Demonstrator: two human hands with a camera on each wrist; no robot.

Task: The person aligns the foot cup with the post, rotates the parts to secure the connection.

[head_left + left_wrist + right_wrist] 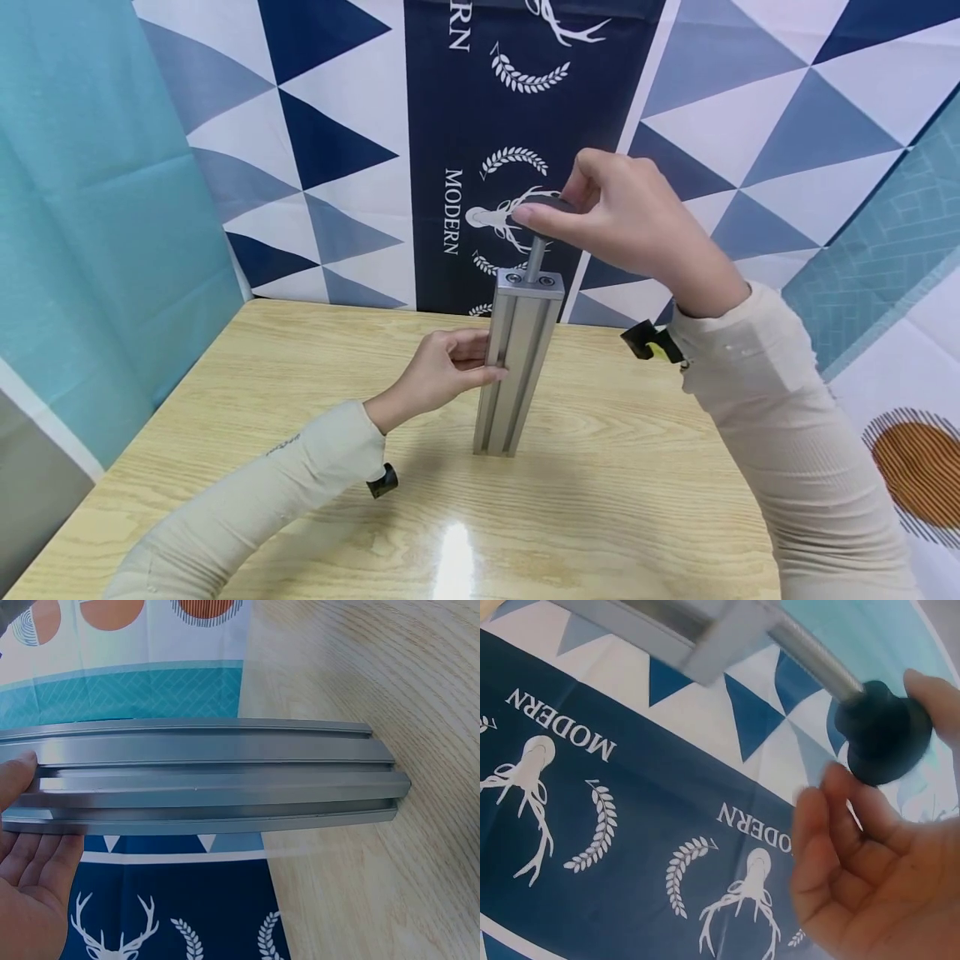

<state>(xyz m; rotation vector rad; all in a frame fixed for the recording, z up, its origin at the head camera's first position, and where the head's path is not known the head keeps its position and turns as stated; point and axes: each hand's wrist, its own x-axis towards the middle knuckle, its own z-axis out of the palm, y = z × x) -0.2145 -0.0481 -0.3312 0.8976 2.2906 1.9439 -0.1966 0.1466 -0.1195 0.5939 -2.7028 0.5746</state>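
Observation:
An aluminium profile (pixel 517 367) with long grooves stands nearly upright, leaning a little to the right at the top. My left hand (pixel 446 367) grips it around the middle, thumb (pixel 16 778) on one face and fingers behind. A metal end plate (pixel 531 283) with two bolts caps its top. From that plate rises the threaded stem (pixel 817 656) of a levelling foot, with a black round base (pixel 885 735). My right hand (pixel 618 212) pinches this base by its rim between thumb and fingers. In the left wrist view the profile's lower end (pixel 401 784) shows against the table.
The wooden table (pixel 300 517) spreads under both hands. Behind it hangs a patterned cloth (pixel 345 167) with triangles and deer heads. A teal curtain (pixel 82 208) borders the left side, and more patterned cloth (pixel 885 375) hangs at the right.

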